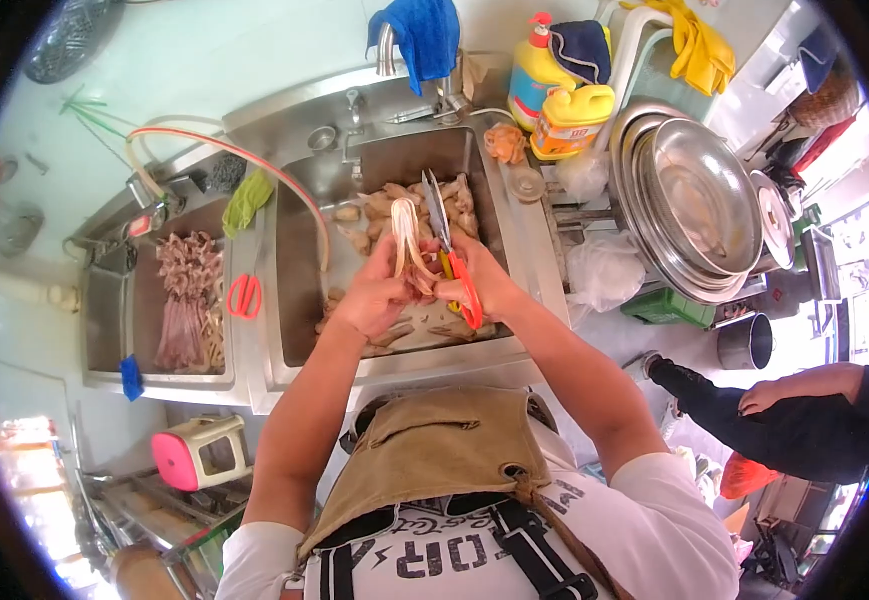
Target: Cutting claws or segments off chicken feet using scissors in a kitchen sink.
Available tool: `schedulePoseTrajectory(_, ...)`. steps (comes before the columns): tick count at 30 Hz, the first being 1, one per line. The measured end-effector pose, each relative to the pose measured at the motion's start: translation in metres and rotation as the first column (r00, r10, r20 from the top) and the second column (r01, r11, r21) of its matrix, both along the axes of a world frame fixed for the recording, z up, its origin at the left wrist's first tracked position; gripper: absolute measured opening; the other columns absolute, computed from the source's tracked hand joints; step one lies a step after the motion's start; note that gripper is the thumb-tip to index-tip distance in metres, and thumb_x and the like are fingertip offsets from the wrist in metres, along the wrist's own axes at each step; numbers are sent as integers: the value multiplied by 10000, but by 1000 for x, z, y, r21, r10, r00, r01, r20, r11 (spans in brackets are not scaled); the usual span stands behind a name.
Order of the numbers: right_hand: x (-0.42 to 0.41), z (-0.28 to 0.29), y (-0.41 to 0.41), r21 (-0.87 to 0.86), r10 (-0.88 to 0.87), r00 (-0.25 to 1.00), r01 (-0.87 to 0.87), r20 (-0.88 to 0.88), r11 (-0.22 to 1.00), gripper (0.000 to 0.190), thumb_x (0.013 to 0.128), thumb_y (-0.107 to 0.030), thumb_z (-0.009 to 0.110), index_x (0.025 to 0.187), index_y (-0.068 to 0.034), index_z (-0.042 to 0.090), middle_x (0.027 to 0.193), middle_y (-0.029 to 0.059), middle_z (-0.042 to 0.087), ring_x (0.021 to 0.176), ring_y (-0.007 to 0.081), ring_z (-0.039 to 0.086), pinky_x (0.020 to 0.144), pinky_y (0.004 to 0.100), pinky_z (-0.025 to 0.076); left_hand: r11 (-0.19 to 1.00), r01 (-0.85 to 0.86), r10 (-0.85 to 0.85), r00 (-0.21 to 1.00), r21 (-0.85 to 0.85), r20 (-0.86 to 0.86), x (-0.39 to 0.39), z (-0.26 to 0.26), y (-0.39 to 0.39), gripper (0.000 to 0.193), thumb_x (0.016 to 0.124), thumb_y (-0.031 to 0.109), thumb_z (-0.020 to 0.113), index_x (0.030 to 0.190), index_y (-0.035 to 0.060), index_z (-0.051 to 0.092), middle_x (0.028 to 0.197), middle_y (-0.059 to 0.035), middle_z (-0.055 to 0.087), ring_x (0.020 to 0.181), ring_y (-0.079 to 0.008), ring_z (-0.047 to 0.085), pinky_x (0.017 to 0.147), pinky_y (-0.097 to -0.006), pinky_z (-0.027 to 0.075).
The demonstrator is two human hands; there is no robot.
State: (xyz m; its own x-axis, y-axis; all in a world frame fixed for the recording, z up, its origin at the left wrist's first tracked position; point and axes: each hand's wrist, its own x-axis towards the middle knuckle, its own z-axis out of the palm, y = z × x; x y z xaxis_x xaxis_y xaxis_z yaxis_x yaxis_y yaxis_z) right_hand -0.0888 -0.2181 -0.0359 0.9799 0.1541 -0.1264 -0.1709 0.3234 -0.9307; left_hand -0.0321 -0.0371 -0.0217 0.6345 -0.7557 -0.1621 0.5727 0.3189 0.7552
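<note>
Above the larger steel sink basin (295,300), my left hand (376,296) grips a pale, arched piece of raw meat (404,225), which looks like poultry. Its two long ends hang down toward my fingers. My right hand (485,274) holds kitchen scissors (469,289) with red and yellow handles, and the fingers also touch the lower end of the piece. The blades point away from me, slightly apart, just right of the meat. Below, many similar pale raw pieces (458,202) lie in the basin. My fingers partly hide where the piece is held.
Left of me, a smaller basin holds pinkish raw meat (183,315). Red scissor handles (244,297) rest on the divider beneath a hose (254,154). Yellow bottles (573,120) and stacked metal colanders (704,195) stand at right. A person in dark clothes (802,427) is behind them.
</note>
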Motion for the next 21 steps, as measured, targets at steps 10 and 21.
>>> schedulePoseTrajectory(10, -9, -32, -26, -79, -40, 982, 25, -186, 997, 525, 716, -2, 615, 1214, -15, 452, 1012, 159, 602, 704, 159, 584, 604, 274, 476, 810, -152, 193, 981, 566, -12, 9, -32, 2, 708, 746, -42, 602, 1386, 79, 327, 1086, -103, 583, 902, -242, 638, 702, -381, 556)
schedulePoseTrajectory(21, -16, -66, -28, -139, 48, 875, -131, -483, 982, 398, 824, -112, 688, 1147, -16, 476, 864, 100, 621, 648, 137, 580, 535, 270, 474, -347, -269, -591, 806, 899, 13, 15, -196, 176, 721, 758, 75, 662, 1394, 28, 328, 1246, -229, 498, 1242, -392, 434, 1037, -449, 383)
